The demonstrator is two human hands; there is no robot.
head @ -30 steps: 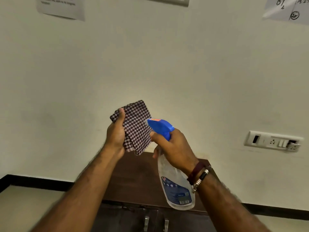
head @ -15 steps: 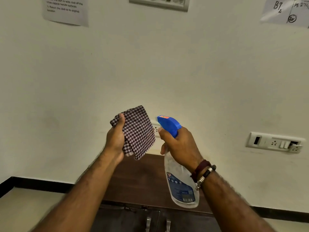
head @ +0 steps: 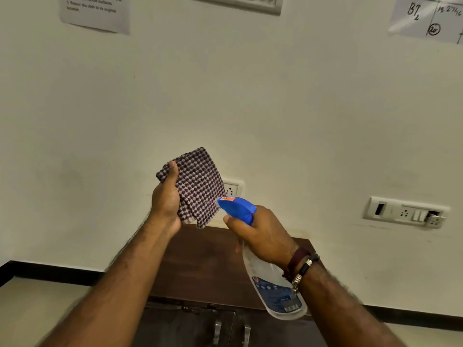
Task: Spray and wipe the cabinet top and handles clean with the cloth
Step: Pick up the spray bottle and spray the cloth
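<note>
Above the dark wooden cabinet top [head: 200, 266], a folded checked cloth [head: 198, 186] is gripped upright in the left hand [head: 166, 201], thumb pressed on its face, seemingly presented to be wetted. A clear spray bottle [head: 270, 284] with a blue trigger head [head: 236, 207] is clasped by the right hand [head: 263, 236], nozzle aimed at the cloth; the metal cabinet handles [head: 231, 334] sit below, untouched.

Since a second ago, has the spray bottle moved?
Yes. The spray bottle shifted right along the cabinet top, its blue head tipping down toward the cloth.
</note>
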